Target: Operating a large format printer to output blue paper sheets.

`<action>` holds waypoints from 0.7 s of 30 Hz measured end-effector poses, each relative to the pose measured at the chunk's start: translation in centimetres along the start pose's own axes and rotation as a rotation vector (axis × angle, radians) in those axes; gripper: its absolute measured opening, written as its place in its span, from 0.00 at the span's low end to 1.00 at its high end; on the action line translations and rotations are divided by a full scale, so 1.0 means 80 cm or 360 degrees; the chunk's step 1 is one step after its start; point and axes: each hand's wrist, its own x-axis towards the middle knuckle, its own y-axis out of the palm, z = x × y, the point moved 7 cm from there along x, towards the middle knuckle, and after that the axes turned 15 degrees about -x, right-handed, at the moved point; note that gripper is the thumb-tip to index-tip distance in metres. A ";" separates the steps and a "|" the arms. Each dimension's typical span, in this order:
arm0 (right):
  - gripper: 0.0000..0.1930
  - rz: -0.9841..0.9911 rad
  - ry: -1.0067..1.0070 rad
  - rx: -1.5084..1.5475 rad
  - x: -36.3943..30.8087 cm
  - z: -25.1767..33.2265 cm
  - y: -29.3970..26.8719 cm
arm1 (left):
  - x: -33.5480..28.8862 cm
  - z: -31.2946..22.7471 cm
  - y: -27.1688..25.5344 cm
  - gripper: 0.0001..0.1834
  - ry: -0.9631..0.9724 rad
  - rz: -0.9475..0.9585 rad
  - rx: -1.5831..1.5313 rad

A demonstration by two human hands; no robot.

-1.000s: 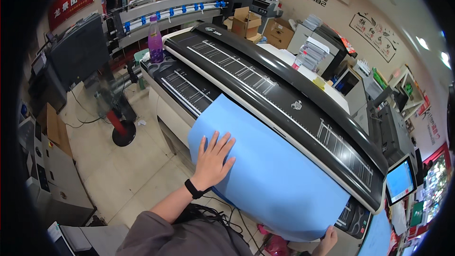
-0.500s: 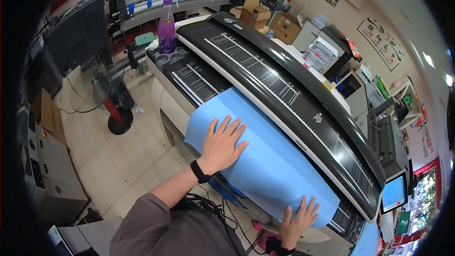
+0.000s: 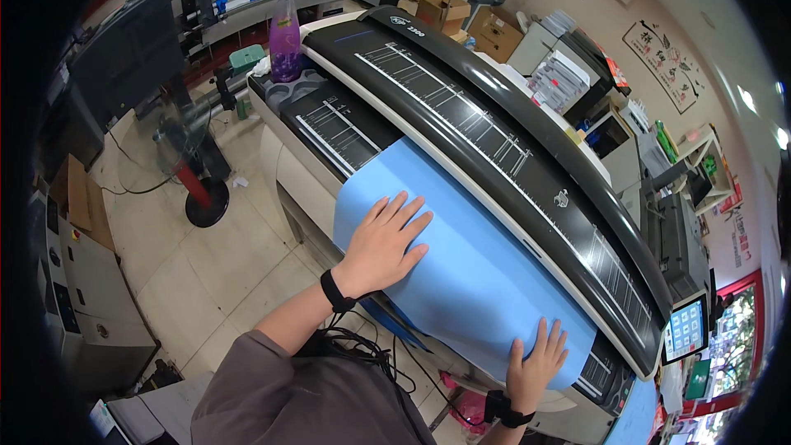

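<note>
A wide blue sheet (image 3: 470, 268) lies across the front feed table of a large black-and-white wide-format scanner (image 3: 445, 128). Its far edge meets the slot under the scanner's black cover, while the near side curves down over the front. My left hand (image 3: 383, 239) rests flat on the sheet's left part, fingers spread. Toward the right end of the sheet, my right hand (image 3: 535, 363) also lies on it with its fingers apart. Black bands circle both wrists. Scale markings show on the feed table beyond both ends of the sheet.
A purple bottle (image 3: 285, 37) stands on the scanner's left corner. At its right end is a small touchscreen (image 3: 686, 330) showing icons. A stand with a round black base (image 3: 207, 203) is on the tiled floor at left. Black cables (image 3: 362, 344) hang near my body.
The sheet and both hands have shifted slightly; my right hand sits a little farther right and higher. The touchscreen has gone from plain blue to a page of icons.
</note>
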 end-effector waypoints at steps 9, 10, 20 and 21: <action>0.32 0.0048 0.0017 0.0103 0.025 -0.007 0.005 | 0.029 0.007 0.008 0.25 0.0063 -0.0025 0.0040; 0.32 0.0065 0.0012 0.0113 0.030 -0.008 0.007 | 0.033 0.008 0.009 0.25 0.0068 -0.0029 0.0055; 0.30 0.0013 0.0025 0.0169 0.050 -0.013 0.002 | 0.045 0.001 0.012 0.24 0.0116 -0.0068 0.0056; 0.30 0.0076 0.0062 0.0170 0.049 -0.014 0.004 | 0.040 -0.002 0.012 0.24 0.0101 -0.0036 0.0069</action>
